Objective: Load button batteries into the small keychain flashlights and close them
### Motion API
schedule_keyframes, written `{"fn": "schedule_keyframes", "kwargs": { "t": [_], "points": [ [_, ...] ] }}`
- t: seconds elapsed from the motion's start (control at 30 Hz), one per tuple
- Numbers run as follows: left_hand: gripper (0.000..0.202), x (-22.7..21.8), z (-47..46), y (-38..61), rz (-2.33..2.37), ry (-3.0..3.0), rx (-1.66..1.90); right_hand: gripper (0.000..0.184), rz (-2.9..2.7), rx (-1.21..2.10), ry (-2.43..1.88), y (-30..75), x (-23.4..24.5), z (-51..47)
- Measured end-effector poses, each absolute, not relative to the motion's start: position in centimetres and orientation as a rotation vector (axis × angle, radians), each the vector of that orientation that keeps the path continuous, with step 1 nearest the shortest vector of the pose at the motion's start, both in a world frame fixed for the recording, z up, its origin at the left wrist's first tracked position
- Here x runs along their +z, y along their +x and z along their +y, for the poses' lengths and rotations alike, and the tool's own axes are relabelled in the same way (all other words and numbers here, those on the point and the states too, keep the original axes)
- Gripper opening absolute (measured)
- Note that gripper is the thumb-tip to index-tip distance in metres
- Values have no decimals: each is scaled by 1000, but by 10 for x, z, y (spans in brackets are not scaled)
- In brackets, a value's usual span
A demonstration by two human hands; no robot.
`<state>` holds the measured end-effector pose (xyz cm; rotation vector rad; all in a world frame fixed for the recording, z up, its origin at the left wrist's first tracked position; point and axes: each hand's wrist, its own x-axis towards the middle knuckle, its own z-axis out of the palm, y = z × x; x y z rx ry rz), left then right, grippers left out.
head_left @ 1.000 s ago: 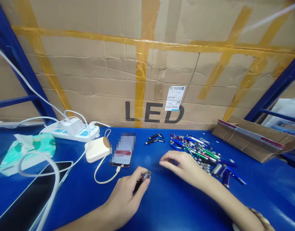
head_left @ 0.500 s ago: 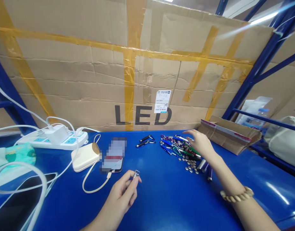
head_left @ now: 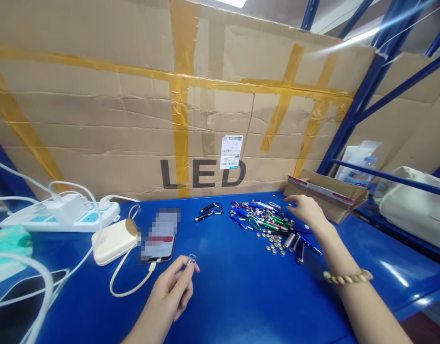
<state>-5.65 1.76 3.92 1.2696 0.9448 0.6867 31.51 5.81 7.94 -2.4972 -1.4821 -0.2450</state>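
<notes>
My left hand (head_left: 175, 289) is closed in a pinch around a small silver metal piece with a square wire loop (head_left: 191, 259). It is held over the blue table, below the phone. My right hand (head_left: 307, 212) hovers at the right side of a pile of small penlight-like metal tubes with carabiner clips (head_left: 262, 215), fingers apart and nothing visible in them. Several round silver button cells (head_left: 275, 243) lie at the pile's front edge. Beside them are loose silver and purple tubes (head_left: 300, 252). Two black penlights (head_left: 207, 212) lie apart, left of the pile.
A phone (head_left: 162, 234) is cabled to a cream power bank (head_left: 114, 241). A white power strip (head_left: 94, 217) and looping white cables fill the left side. An open cardboard box (head_left: 320, 193) stands at the back right. A large taped carton (head_left: 141, 129) walls off the back.
My right hand has moved off the top of the pile to its right side, uncovering more tubes. My left hand still pinches the metal piece. The view has shifted slightly to the right.
</notes>
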Motion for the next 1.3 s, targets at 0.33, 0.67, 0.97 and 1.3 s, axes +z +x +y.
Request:
{"fn": "schedule_keyframes", "kwargs": {
  "t": [0.33,0.67,0.97,1.3],
  "points": [
    [45,38,19,-57,945,1277,696,22,-1437,-181,-2428,301,91,55],
    [46,38,19,-56,950,1284,685,25,-1903,74,-2219,289,68,64],
    [50,39,19,-57,961,1281,679,21,-2150,64,-1906,265,72,70],
    [47,39,18,-57,950,1294,661,13,-2170,-42,-1895,232,42,77]
  ]
}}
